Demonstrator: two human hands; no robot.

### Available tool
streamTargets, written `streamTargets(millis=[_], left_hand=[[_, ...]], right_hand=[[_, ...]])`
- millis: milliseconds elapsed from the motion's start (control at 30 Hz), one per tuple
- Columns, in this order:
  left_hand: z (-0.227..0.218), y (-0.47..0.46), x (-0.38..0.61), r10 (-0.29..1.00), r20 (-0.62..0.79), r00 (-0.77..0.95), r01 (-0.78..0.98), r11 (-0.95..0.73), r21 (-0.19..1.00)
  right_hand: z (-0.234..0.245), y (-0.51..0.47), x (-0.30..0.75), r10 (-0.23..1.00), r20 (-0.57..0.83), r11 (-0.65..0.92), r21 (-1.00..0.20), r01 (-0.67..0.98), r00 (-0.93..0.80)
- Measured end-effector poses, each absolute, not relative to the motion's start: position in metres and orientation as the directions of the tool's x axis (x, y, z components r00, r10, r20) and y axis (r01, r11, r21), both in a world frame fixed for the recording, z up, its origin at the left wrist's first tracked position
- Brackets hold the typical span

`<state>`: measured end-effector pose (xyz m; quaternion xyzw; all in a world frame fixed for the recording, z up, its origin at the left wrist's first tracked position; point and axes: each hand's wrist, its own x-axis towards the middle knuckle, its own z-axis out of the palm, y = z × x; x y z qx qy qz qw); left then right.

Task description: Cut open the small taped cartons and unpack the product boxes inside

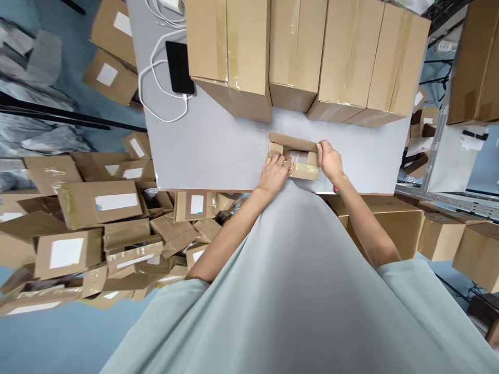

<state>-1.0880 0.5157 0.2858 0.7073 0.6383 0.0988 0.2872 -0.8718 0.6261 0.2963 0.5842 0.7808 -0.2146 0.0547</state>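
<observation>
A small carton [306, 172] of plain brown cardboard sits, flaps up and open, on the near part of a smooth, pale grey table [210, 156], and it serves here as the centre of the clock. Its far flap stands as a matte strip along twelve; glossy, wrinkled tape covers the flap at six. Something pale shows inside, too hidden to name.

At eight, the left hand [275, 172] lies with bent fingers over the carton's end; whether they press together on the card cannot be told. At three, the right hand [330, 158] pinches the edge of the carton's opposite end between thumb and fingers.

Tall cartons [296, 47], straight-edged and sealed with shiny tape down their seams, form a row from eleven round to two. At ten lie a flat black device [180, 67], rectangular and smooth, and a looping white cable [141, 85] plugged into its near end. Between eight and nine, beyond the table, used boxes [117, 202] heap up, crumpled, some with white labels. Crinkled, translucent plastic [54, 137] spreads at nine. At six hangs the soft, pale grey-green cloth of the person's shirt [292, 291].
</observation>
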Motion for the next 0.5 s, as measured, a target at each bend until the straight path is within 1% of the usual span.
streamTargets(millis=[67,167,267,400,500], left_hand=[[0.288,0.511,-1.09,0.96,-0.211,0.185,0.862,-0.056,0.504],[0.293,0.496,-1.093,0.968,-0.175,0.179,0.874,-0.075,0.481],[0.293,0.476,-1.094,0.964,-0.2,0.174,0.885,-0.064,0.462],[0.286,0.455,-1.095,0.95,-0.264,0.164,0.906,-0.039,0.423],[0.286,0.452,-1.096,0.928,-0.327,0.178,0.891,-0.01,0.454]], right_hand=[[0.289,0.634,-0.871,0.895,-0.347,0.177,-0.298,0.938,-0.28],[0.274,0.64,-0.87,0.883,-0.409,0.111,-0.297,0.948,-0.231],[0.261,0.641,-0.871,0.878,-0.437,0.055,-0.316,0.947,-0.197],[0.254,0.635,-0.873,0.904,-0.394,0.011,-0.37,0.929,-0.167],[0.262,0.624,-0.872,0.934,-0.327,-0.002,-0.414,0.91,-0.146]])
